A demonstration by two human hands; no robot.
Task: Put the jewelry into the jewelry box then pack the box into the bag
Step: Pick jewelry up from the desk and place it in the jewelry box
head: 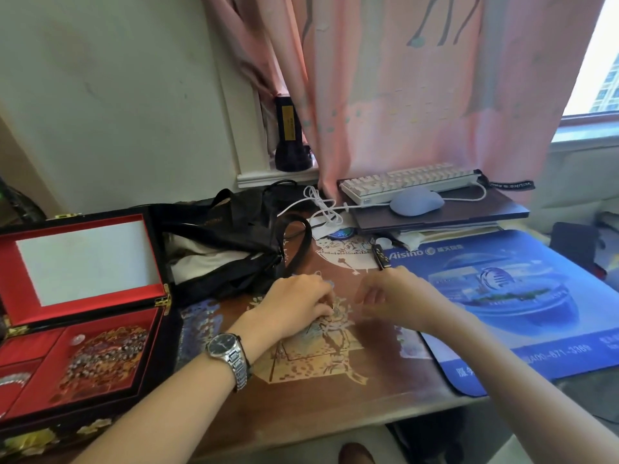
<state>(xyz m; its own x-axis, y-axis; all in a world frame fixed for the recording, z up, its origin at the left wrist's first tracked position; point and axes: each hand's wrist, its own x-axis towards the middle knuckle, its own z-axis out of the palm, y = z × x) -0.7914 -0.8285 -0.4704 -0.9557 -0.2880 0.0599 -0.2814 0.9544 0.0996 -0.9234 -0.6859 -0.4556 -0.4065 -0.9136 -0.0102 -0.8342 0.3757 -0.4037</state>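
The jewelry box (152,356) stands open at the left, black outside with red lining and a mirror in its lid. A heap of beaded jewelry (104,356) fills its big compartment, and a silver bracelet (13,378) lies in a small one. Behind the box, a black bag (227,236) slumps open with its strap looped on the table. My left hand (294,303), with a wristwatch, rests at the table's middle and pinches a small ring-like piece (332,307) at its fingertips. My right hand (398,293) hovers just to the right, fingers curled down and blurred, with nothing seen in it.
A blue mouse pad (502,296) covers the table's right side, with a small black stick-shaped object (380,257) at its far corner. A keyboard (408,179), a mouse (417,201) and white cables sit on a laptop at the back. A black flashlight (289,135) stands on the sill by the pink curtain.
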